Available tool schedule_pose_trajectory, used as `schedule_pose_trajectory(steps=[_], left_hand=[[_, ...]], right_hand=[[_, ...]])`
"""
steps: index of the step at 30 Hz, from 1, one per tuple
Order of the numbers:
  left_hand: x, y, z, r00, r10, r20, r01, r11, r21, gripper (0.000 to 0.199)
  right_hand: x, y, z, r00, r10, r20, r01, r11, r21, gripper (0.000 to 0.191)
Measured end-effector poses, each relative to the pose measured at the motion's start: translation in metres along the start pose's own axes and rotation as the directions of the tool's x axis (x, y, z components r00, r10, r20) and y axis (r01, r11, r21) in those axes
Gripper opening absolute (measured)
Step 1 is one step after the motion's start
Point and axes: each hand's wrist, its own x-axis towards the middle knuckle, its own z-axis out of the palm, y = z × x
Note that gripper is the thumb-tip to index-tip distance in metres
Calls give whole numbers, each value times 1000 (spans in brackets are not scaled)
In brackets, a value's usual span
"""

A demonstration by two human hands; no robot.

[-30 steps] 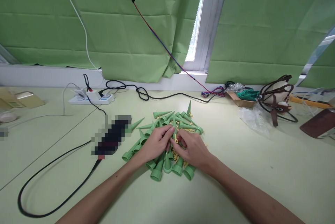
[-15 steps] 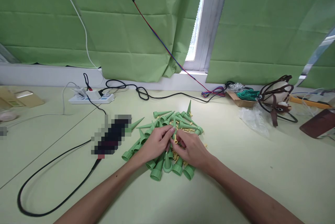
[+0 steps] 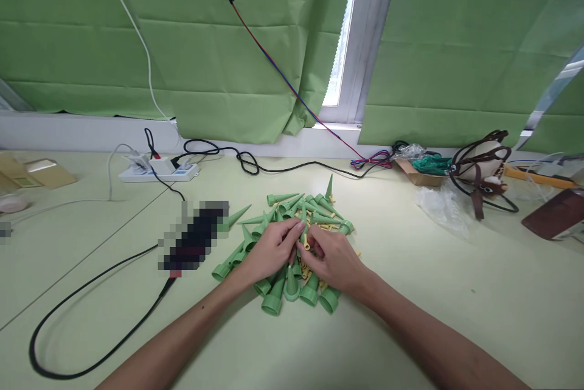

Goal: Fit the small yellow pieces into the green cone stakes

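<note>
Over a pile of green cones point(image 3: 272, 302) and small yellow pieces point(image 3: 305, 271), my two hands meet. My left hand point(image 3: 274, 247) is closed, its thumb and fingers pinching a green cone point(image 3: 303, 213) whose tip points away from me. My right hand point(image 3: 333, 255) is closed round a small yellow tube point(image 3: 307, 245) at the near end of that cone. The tube's round opening faces me. Fingers hide most of the held cone and the joint between the two parts.
Left of the pile lies a pixelated dark object point(image 3: 196, 236) with a black cable. A power strip point(image 3: 159, 174) sits at the back left. A plastic bag point(image 3: 440, 210), a cardboard box point(image 3: 417, 176) and a dark red object point(image 3: 550, 216) are at the right.
</note>
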Motion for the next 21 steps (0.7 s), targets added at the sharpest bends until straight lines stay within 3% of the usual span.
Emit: schedule_pose_trajectory(steps=[8, 14, 21], left_hand=[[1, 0, -3, 996, 11, -88, -12, 1000, -7, 33], [2, -4, -4, 951, 117, -287, -49, 971, 233, 24], [0, -3, -3, 951, 156, -266, -42, 920, 389, 21]], right_hand=[[-1, 2, -4, 1000, 10, -17, -10, 1000, -2, 28], [2, 14, -16, 993, 102, -67, -103, 995, -13, 31], [4, 33, -23, 988, 114, -103, -121, 990, -67, 30]])
